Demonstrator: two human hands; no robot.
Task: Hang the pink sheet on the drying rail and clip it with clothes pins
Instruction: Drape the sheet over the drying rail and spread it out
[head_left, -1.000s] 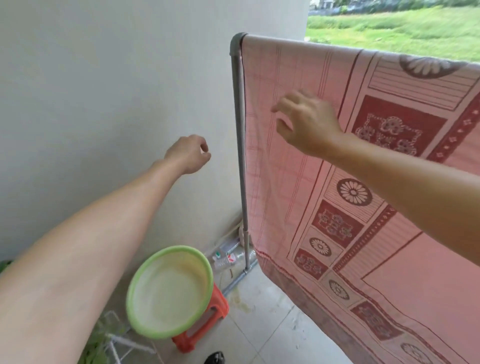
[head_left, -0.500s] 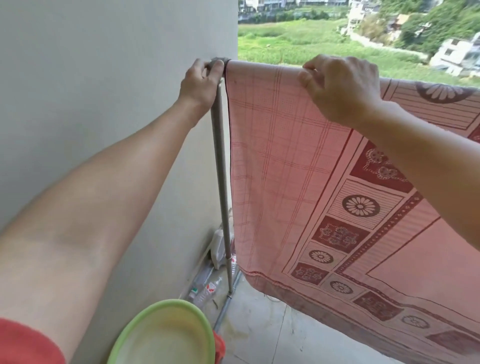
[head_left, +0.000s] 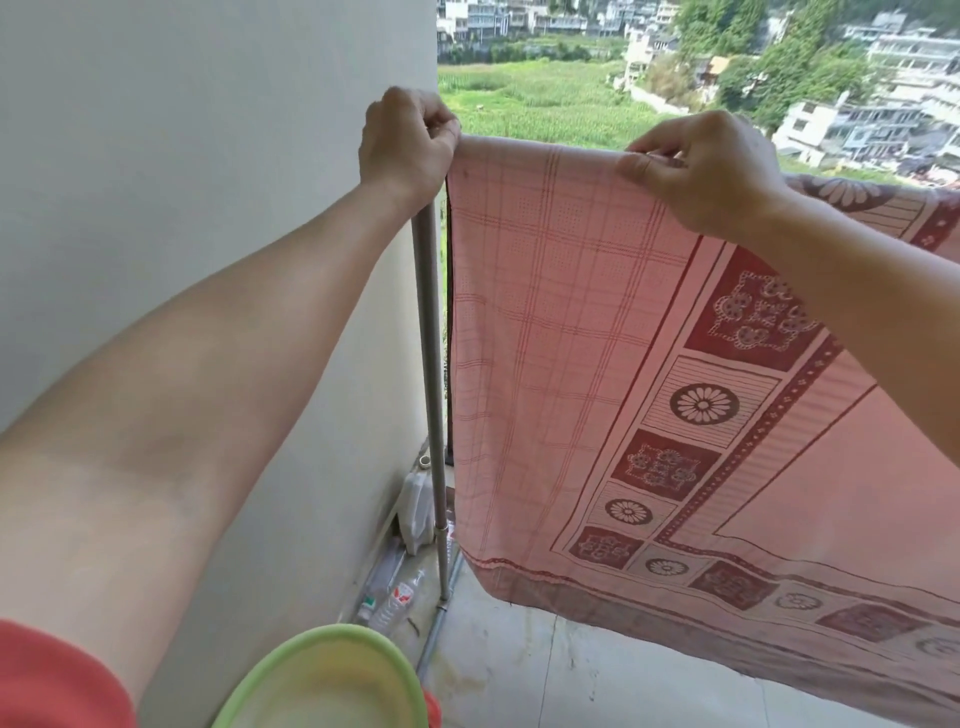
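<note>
The pink sheet (head_left: 561, 332), with a checked panel and dark red flower borders, hangs over the top bar of the grey metal drying rail (head_left: 432, 374), which it hides. My left hand (head_left: 402, 143) is closed around the rail's top left corner, at the sheet's left edge. My right hand (head_left: 701, 166) pinches the sheet's top fold further right along the bar. I see no clothes pin in either hand.
A pale wall (head_left: 182, 182) runs close on the left. A green-rimmed basin (head_left: 322, 675) sits at the bottom on a red stool. Plastic bottles (head_left: 395, 603) and a white jug (head_left: 415, 514) lie at the rail's foot. Fields and buildings lie beyond the rail.
Both hands rose from in front of the sheet to the top bar. My left hand took hold of the rail corner and my right hand pinched the sheet's top fold.
</note>
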